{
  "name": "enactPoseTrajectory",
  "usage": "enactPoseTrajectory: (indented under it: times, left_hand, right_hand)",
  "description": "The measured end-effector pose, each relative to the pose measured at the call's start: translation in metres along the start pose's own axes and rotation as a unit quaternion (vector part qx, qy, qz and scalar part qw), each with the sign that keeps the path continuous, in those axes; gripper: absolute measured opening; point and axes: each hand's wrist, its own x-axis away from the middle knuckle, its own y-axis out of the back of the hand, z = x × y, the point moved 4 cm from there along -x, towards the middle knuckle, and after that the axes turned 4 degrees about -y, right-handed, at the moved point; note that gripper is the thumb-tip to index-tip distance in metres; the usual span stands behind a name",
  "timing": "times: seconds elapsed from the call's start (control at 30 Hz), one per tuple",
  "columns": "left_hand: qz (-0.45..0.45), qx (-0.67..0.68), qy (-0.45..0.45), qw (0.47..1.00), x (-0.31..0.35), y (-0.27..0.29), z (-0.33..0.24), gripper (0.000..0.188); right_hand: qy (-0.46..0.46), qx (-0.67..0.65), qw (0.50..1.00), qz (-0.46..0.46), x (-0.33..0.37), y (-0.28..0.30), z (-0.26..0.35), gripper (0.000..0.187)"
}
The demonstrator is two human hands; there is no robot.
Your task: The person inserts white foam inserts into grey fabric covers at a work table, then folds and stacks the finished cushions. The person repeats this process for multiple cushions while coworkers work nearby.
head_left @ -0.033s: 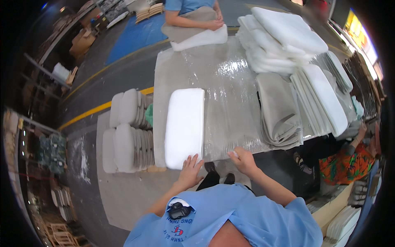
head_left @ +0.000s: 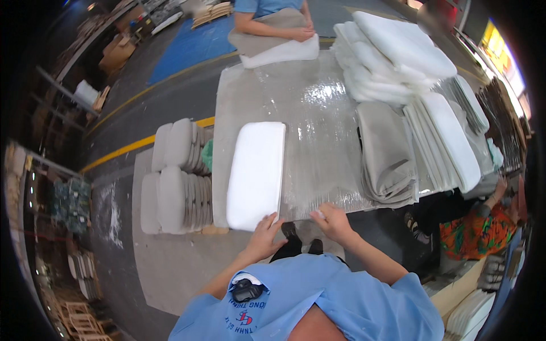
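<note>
A white cushion pad (head_left: 256,176) with rounded left corners lies flat near the left edge of the plastic-covered table (head_left: 321,148). My left hand (head_left: 265,237) touches the pad's near right corner, its fingers stretched and the thumb apart. To the right, at the table's near edge, my right hand (head_left: 334,223) is closed in a pinch. Something small and whitish shows at its fingertips, too small to name.
Right of my hands lie folded grey covers (head_left: 387,150) and a row of white-topped pads (head_left: 449,139). Behind them rises a white padding stack (head_left: 392,57). Grey cushions (head_left: 173,199) stand left of the table. A person (head_left: 273,23) holds a partly covered pad opposite; another person (head_left: 478,230) is at right.
My left hand's fingers have drawn closer together at the pad's corner. My right hand has shifted slightly left along the table edge. The pad's near end sits a little farther from me.
</note>
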Motion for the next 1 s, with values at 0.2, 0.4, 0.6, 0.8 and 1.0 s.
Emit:
enactPoseTrajectory:
  times: [0.2,0.4,0.6,0.8,1.0]
  left_hand:
    - [-0.083,0.601,0.129,0.784,0.01,0.013,-0.049,0.049]
    - [-0.26,0.686,0.213,0.645,0.031,0.036,-0.011,0.036]
    - [-0.273,0.67,0.255,0.641,0.043,0.081,0.051,0.034]
    - [-0.186,0.628,0.27,0.706,0.035,0.126,0.15,0.037]
    - [-0.067,0.667,0.278,0.688,0.036,0.163,0.253,0.035]
  right_hand:
    - [0.267,0.016,0.961,0.066,-0.013,-0.029,0.108,0.023]
    - [0.25,-0.05,0.947,0.193,-0.043,-0.062,0.15,0.036]
    - [0.226,-0.14,0.934,0.238,-0.087,-0.097,0.174,0.028]
    - [0.236,-0.028,0.957,0.166,-0.158,-0.17,0.212,0.016]
    - [0.2,0.026,0.976,0.081,-0.207,-0.244,0.247,0.015]
